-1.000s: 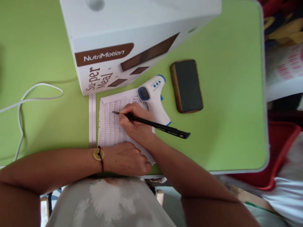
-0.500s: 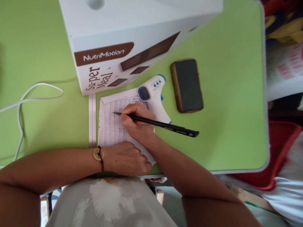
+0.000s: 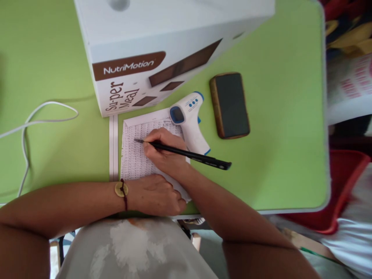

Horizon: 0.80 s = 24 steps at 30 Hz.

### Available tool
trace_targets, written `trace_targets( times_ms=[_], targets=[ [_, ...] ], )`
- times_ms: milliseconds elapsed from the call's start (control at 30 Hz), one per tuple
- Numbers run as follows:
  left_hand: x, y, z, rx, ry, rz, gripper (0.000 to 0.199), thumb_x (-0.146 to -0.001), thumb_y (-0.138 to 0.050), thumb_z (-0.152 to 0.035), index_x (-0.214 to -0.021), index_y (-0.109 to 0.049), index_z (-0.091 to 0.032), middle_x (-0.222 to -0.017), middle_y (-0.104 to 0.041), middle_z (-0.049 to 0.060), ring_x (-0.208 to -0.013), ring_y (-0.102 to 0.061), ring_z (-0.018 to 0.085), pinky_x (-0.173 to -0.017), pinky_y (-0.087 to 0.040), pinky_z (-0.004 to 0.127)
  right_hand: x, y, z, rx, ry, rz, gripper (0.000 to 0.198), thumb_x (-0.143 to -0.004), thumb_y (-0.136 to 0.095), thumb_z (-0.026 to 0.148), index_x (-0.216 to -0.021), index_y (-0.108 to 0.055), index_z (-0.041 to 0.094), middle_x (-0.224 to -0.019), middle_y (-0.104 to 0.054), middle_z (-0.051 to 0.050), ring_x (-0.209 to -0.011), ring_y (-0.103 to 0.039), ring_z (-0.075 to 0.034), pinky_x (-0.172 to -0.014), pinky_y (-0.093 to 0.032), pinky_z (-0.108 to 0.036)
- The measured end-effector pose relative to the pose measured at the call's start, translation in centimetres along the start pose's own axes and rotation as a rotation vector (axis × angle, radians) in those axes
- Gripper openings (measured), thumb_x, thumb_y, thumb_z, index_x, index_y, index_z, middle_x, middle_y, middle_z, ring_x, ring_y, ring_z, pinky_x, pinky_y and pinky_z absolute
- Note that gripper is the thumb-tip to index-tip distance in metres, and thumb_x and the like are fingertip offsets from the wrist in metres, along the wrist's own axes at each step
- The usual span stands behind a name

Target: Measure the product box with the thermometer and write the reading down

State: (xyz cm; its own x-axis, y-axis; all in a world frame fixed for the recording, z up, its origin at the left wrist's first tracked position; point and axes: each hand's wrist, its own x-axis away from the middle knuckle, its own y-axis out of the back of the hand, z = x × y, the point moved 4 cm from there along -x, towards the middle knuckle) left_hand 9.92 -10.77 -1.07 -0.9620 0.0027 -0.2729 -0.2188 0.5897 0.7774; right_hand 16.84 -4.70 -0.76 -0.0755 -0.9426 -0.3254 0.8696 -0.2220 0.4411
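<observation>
Pen (image 3: 192, 155), its long axis slanting, points left over paper (image 3: 135, 159), clamped in fingers (image 3: 157, 135) of the right hand (image 3: 168, 158).

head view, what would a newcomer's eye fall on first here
Probably the big white NutriMotion box at the top, standing on a bright green table. Next, the black pen in the right hand, its tip over the densely written sheet. The white-and-blue handheld device, at the sheet's upper right, may also stand out.
</observation>
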Motion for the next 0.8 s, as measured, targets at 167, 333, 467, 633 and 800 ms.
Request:
trace_targets(
  times_ms=[167,333,467,633,800],
  targets=[
    [-0.07,-0.11,0.02,-0.004,-0.009,-0.001,0.022,-0.085,-0.058,-0.004,-0.067,-0.062,-0.016,-0.06,-0.06,0.001,-0.052,-0.056,0.017,-0.042,-0.03,0.035,-0.01,-0.11,0.24,-0.003,0.042,-0.018,0.012,-0.076,-0.055,0.013,-0.068,-0.052,0.021,-0.053,-0.049,0.007,-0.046,-0.043,-0.007,-0.045,-0.037,-0.019],
    [0.03,-0.29,0.09,0.006,-0.015,-0.017,0.022,-0.085,-0.058,-0.004,-0.068,-0.061,-0.016,-0.06,-0.059,0.001,-0.053,-0.056,0.018,-0.042,-0.032,0.035,-0.06,-0.09,0.34,-0.01,0.041,-0.011,0.012,-0.075,-0.054,0.012,-0.068,-0.052,0.021,-0.054,-0.05,0.007,-0.046,-0.045,-0.007,-0.045,-0.038,-0.019],
    [0.08,-0.25,0.07,-0.001,-0.017,-0.029,0.022,-0.086,-0.057,-0.004,-0.068,-0.061,-0.016,-0.058,-0.058,0.001,-0.051,-0.055,0.018,-0.041,-0.031,0.035,-0.03,-0.05,0.31,-0.007,0.034,-0.002,0.011,-0.076,-0.055,0.013,-0.068,-0.052,0.021,-0.053,-0.049,0.007,-0.046,-0.043,-0.007,-0.045,-0.037,-0.019],
    [0.03,-0.22,-0.01,-0.004,-0.016,-0.02,0.021,-0.086,-0.059,-0.005,-0.068,-0.061,-0.016,-0.059,-0.059,0.001,-0.052,-0.057,0.018,-0.041,-0.031,0.034,0.04,0.0,0.23,-0.01,0.032,-0.012,0.012,-0.075,-0.054,0.012,-0.067,-0.051,0.02,-0.054,-0.05,0.007,-0.046,-0.044,-0.007,-0.045,-0.037,-0.019],
    [-0.02,-0.29,0.06,-0.008,0.002,0.014,0.021,-0.087,-0.058,-0.006,-0.069,-0.061,-0.016,-0.06,-0.06,0.0,-0.053,-0.058,0.017,-0.042,-0.032,0.034,0.01,0.07,0.04,0.054,-0.002,-0.029,0.011,-0.076,-0.054,0.014,-0.068,-0.051,0.02,-0.056,-0.052,0.006,-0.048,-0.046,-0.008,-0.046,-0.039,-0.02]
  ],
)
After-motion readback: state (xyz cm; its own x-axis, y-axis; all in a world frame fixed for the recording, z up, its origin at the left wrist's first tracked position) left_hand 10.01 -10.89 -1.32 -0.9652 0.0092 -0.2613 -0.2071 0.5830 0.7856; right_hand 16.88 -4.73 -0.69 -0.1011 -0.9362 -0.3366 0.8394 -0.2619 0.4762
